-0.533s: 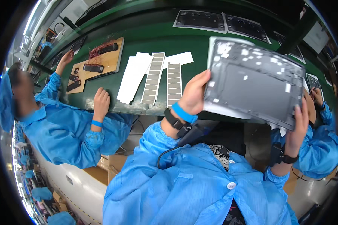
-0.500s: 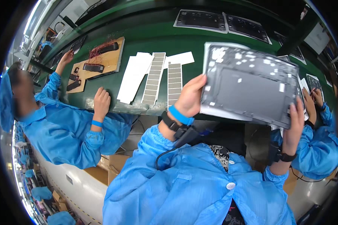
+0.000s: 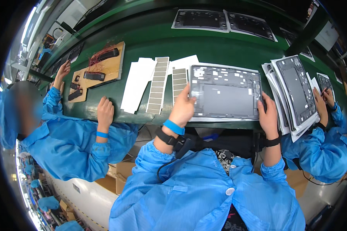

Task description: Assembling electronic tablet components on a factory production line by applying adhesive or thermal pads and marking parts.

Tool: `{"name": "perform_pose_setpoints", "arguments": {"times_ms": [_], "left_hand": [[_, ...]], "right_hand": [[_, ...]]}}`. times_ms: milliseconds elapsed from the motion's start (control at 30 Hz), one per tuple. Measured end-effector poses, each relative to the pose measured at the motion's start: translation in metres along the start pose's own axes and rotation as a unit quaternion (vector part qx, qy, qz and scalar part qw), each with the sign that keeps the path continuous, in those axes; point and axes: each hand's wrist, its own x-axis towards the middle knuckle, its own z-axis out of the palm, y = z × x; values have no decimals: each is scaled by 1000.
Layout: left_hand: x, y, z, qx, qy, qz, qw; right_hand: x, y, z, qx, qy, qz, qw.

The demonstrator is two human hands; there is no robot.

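Note:
A dark grey tablet housing (image 3: 227, 101), dotted with small white pieces, lies face up over the front of the green bench with a white sheet under it. My left hand (image 3: 183, 106) grips its left edge, thumb on top. At the opposite edge my right hand (image 3: 269, 115) holds it, fingers partly hidden beneath. Left of the housing are two strips of grey rectangular stickers, a full-length one (image 3: 158, 86) and another (image 3: 179, 82) partly covered by the housing. Beside them white paper strips (image 3: 136, 85) overlap one another.
A stack of similar housings with white sheets (image 3: 297, 90) stands close on the right. More housings (image 3: 199, 20) lie along the back. A wooden board (image 3: 112, 70) with black parts and a co-worker's hand (image 3: 105, 112) are on the left. Another co-worker's hand (image 3: 320, 107) is beyond the stack.
Both my hands have brought the housing left and lower, levelling it out of its tilt. The stack on the right, hidden before, now shows.

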Motion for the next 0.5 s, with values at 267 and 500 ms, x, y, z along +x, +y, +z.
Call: {"name": "perform_pose_setpoints", "arguments": {"times_ms": [267,500], "left_hand": [[-16,22,-5,438,42,161,884],[-56,17,-39,547,-6,182,817]], "right_hand": [[-1,10,1,-105,51,-50,992],[2,2,-10,-37,89,-73,993]]}}
